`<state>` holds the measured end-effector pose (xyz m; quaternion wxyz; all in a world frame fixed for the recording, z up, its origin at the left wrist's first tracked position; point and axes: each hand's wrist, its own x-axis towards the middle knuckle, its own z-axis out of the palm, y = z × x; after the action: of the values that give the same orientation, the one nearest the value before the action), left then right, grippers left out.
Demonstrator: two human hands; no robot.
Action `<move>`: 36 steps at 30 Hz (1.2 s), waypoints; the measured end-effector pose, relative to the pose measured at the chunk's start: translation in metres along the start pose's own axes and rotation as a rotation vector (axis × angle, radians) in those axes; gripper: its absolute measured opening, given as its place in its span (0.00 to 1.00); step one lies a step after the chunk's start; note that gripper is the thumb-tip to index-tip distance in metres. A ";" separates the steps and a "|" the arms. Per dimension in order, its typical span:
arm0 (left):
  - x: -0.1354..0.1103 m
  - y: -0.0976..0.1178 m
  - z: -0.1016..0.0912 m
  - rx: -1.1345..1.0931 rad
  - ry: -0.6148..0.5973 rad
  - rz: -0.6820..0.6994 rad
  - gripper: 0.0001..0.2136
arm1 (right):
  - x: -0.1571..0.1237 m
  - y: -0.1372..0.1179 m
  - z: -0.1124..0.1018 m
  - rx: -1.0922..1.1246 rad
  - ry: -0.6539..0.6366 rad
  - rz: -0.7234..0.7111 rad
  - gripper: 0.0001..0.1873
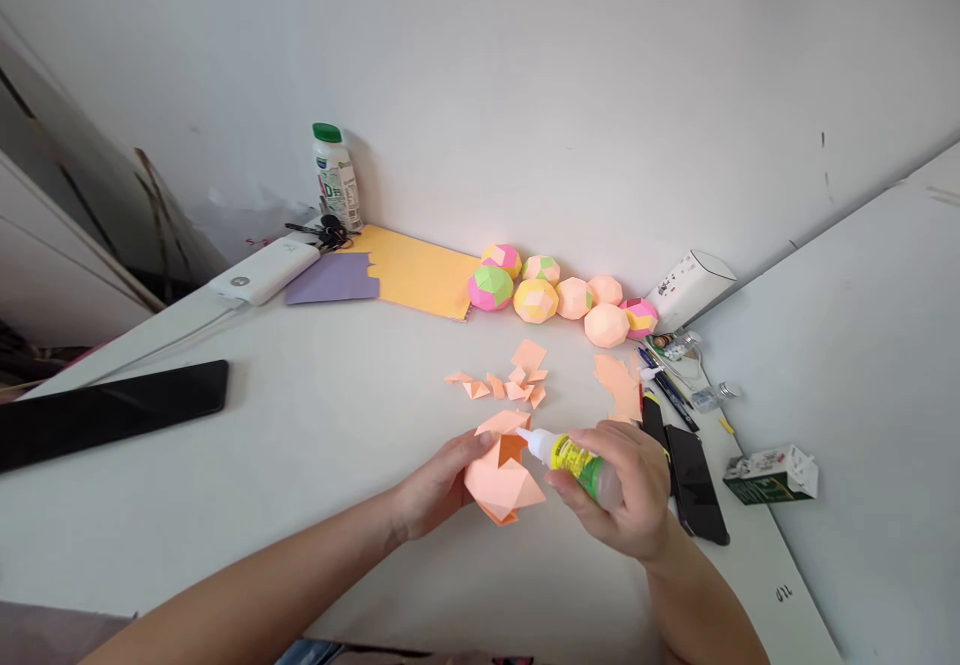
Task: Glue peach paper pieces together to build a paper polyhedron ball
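My left hand is closed around a partly built peach paper ball, held just above the white table. A small glue bottle with a yellow-green label is gripped in my right hand; its white nozzle touches the upper open edge of the paper ball. Several loose folded peach paper pieces lie just behind the hands, and a few more flat peach pieces lie to the right.
Finished paper balls line the wall beside yellow paper and purple paper. A white power bank, keys, a bottle, a black phone at left; pens, a dark phone and small boxes at right.
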<state>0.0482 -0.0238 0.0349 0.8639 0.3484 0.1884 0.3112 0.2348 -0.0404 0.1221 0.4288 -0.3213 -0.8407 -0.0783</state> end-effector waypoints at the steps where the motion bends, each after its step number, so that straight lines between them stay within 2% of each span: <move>1: 0.000 0.000 0.000 0.002 -0.001 0.001 0.23 | -0.001 0.000 0.000 -0.011 0.003 -0.004 0.11; 36: 0.000 0.000 -0.002 0.010 0.014 0.009 0.22 | 0.002 0.001 -0.002 0.007 -0.002 0.041 0.14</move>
<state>0.0468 -0.0230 0.0337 0.8593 0.3515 0.1945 0.3167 0.2364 -0.0394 0.1249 0.4303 -0.3370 -0.8348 -0.0662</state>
